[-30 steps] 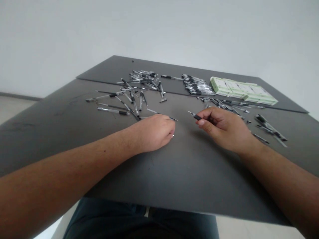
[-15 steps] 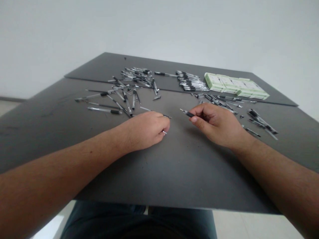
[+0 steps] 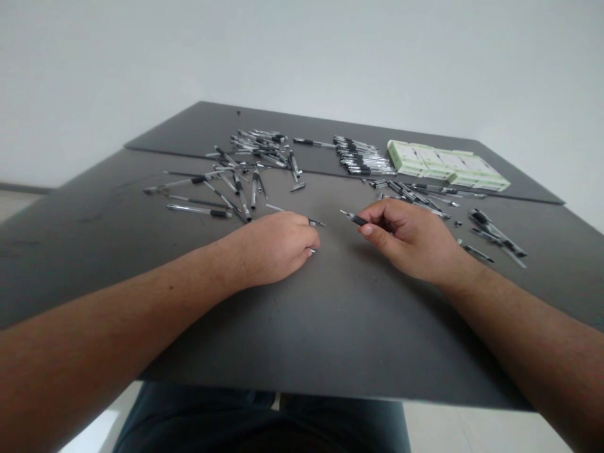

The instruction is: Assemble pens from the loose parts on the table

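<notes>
My right hand [image 3: 406, 236] pinches a pen [image 3: 355, 218] by its black grip. The pen's bare tip points left, and the rest of it is hidden inside the hand. My left hand [image 3: 285, 245] is closed low over the table, its back toward me. A small pale end [image 3: 311, 250] pokes out below its fingers; the rest of that piece is covered. Just beyond the left knuckles, a thin refill-like piece [image 3: 317, 223] with a dark end lies partly hidden. Scattered clear pens with black grips [image 3: 243, 195] lie farther left.
On the grey table [image 3: 302, 340], a heap of pens [image 3: 262, 146] lies at the back, beside a neat row of pens [image 3: 361, 155]. Pale green boxes [image 3: 446, 165] stand back right. More pens and small parts [image 3: 497, 233] lie right of my right hand.
Both hands stay almost in place. The left hand has drawn very slightly left, showing a little more of the dark-ended piece behind it. The right hand still holds the pen.
</notes>
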{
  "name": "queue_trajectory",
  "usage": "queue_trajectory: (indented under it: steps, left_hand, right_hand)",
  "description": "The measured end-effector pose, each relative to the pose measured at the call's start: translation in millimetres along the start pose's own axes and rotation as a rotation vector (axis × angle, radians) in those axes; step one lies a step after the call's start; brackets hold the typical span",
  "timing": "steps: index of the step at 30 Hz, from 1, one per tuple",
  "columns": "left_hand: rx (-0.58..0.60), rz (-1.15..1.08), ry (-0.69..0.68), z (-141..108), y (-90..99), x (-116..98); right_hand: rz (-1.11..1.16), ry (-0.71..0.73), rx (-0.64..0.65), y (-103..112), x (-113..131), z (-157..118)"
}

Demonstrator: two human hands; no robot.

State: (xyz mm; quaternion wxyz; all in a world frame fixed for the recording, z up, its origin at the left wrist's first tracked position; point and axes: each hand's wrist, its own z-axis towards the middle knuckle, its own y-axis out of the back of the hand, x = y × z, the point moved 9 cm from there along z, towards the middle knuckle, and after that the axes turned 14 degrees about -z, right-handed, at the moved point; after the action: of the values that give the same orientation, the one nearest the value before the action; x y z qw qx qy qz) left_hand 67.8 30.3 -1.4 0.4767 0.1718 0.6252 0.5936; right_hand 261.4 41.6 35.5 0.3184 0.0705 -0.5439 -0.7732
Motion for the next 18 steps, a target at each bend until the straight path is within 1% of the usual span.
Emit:
queue_trajectory:
  steps: [4, 9, 13, 18]
  left_hand:
    - [-0.017, -0.012, 0.007, -1.8, 0.7, 1.1]
    - [-0.139, -0.093, 0.022, -3.5, 13.2, -0.7]
    - [-0.249, -0.172, 0.128, -6.9, 25.4, 5.6]
    - [-0.336, -0.280, 0.257, -10.7, 33.0, 13.9]
  right_hand:
    - [0.003, 0.002, 0.013, -1.6, -0.4, -0.6]
    - [0.025, 0.013, 0.022, -3.8, 0.3, -1.5]
    - [0.029, 0.020, 0.016, -4.0, 2.8, -1.2]
    - [0.041, 0.020, 0.026, -3.3, 6.5, -0.2]
